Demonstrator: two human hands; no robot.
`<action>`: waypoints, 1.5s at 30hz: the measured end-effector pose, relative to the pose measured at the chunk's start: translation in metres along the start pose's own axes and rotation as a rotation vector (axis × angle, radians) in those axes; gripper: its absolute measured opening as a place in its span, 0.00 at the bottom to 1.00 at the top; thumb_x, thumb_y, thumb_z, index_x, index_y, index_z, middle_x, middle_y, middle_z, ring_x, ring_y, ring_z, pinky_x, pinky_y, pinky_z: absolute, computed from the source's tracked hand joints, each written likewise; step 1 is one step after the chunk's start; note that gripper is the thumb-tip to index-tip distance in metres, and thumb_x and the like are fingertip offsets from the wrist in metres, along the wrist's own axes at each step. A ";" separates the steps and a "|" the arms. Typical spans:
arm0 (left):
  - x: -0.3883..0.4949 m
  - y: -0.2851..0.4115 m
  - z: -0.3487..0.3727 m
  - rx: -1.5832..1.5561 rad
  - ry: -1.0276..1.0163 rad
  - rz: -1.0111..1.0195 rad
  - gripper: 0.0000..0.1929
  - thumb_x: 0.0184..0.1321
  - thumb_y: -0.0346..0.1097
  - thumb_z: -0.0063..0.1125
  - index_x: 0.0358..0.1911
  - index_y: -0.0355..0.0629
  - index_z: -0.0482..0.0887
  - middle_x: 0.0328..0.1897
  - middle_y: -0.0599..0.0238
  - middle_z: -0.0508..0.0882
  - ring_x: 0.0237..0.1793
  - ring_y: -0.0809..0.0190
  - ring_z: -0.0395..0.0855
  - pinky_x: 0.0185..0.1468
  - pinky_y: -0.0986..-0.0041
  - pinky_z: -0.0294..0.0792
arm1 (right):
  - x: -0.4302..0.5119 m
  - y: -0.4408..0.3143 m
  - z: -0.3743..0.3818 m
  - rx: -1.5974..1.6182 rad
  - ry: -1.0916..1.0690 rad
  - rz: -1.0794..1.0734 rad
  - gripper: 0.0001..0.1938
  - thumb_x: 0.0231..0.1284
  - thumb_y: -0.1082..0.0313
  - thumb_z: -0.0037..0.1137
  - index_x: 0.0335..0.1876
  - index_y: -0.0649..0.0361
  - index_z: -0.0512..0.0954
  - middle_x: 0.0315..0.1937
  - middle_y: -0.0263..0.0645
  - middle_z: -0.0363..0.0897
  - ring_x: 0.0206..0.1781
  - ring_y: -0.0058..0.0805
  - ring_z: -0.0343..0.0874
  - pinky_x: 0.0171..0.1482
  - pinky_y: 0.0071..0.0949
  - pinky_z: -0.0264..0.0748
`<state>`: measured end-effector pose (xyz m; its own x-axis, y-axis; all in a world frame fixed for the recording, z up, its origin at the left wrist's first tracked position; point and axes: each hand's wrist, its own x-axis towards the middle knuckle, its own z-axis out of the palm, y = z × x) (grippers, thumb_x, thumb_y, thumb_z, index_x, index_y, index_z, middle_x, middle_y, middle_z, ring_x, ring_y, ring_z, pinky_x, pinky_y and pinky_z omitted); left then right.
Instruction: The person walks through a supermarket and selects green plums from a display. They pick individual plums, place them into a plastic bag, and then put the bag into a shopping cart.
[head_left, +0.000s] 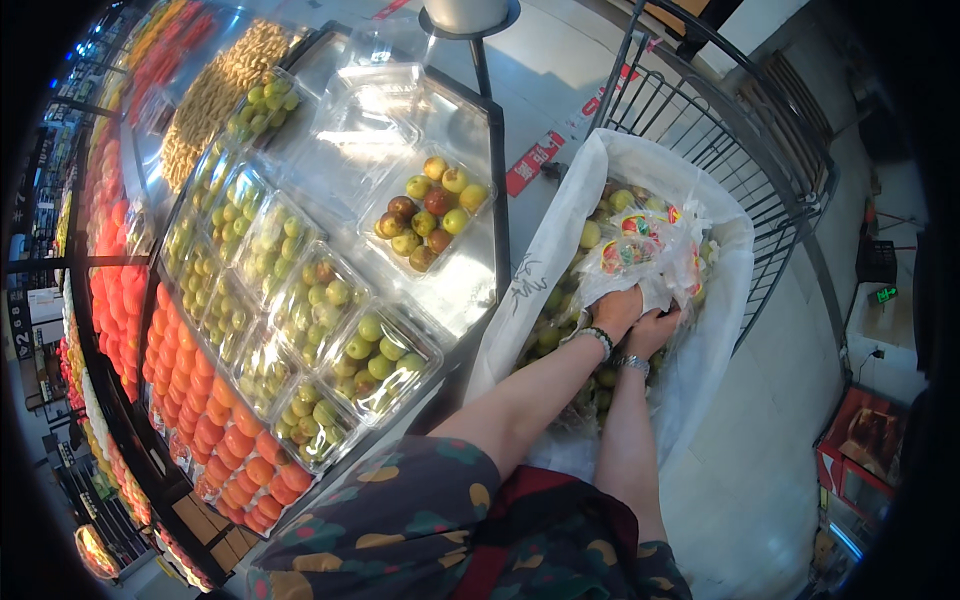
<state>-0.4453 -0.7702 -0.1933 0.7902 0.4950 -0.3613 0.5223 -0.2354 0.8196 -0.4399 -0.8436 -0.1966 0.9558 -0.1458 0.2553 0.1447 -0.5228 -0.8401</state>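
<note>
In front of me is a deep box lined with white sheeting (580, 180), with green and brownish jujubes (551, 300) inside. Crumpled clear plastic bag material (660, 259) with red, yellow and green printing covers part of the fruit. My left hand (619, 309), a beaded bracelet at its wrist, grips the plastic; its fingertips are hidden in the folds. Close beside it, my right hand (654, 330), with a metal band at the wrist, also grips the plastic. An open clear tray of jujubes (427, 217) lies on the metal display table (450, 300) to the left.
Lidded clear packs of green jujubes (379, 360) line the table's left half. Empty clear trays (375, 105) are stacked at its far end. Beyond lie orange-red fruit (232, 442) and peanuts (217, 97). A wire shopping cart (720, 142) stands behind the box.
</note>
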 end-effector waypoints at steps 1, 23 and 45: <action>0.003 -0.001 0.001 0.027 0.003 0.032 0.18 0.61 0.48 0.45 0.39 0.42 0.83 0.41 0.50 0.85 0.44 0.40 0.81 0.50 0.53 0.69 | -0.001 0.001 -0.002 -0.062 -0.056 0.032 0.21 0.68 0.69 0.48 0.62 0.71 0.63 0.56 0.52 0.70 0.59 0.41 0.71 0.62 0.38 0.66; -0.079 0.047 -0.143 0.037 -0.267 0.354 0.10 0.59 0.37 0.52 0.32 0.39 0.83 0.34 0.48 0.84 0.34 0.42 0.82 0.39 0.54 0.73 | 0.012 0.027 -0.003 0.356 -0.131 0.401 0.24 0.66 0.61 0.53 0.63 0.60 0.61 0.61 0.42 0.69 0.54 0.33 0.73 0.50 0.32 0.76; -0.052 0.000 -0.126 0.982 -0.297 0.733 0.25 0.56 0.32 0.51 0.59 0.32 0.69 0.56 0.49 0.75 0.58 0.50 0.73 0.54 0.64 0.72 | -0.017 -0.031 -0.011 -0.275 -0.487 0.058 0.20 0.64 0.53 0.48 0.53 0.60 0.70 0.48 0.51 0.75 0.53 0.53 0.72 0.54 0.46 0.71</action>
<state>-0.5270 -0.6909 -0.1188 0.9695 -0.1918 -0.1527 -0.1519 -0.9588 0.2401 -0.4637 -0.8345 -0.1700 0.9774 0.1895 -0.0932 0.0783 -0.7350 -0.6736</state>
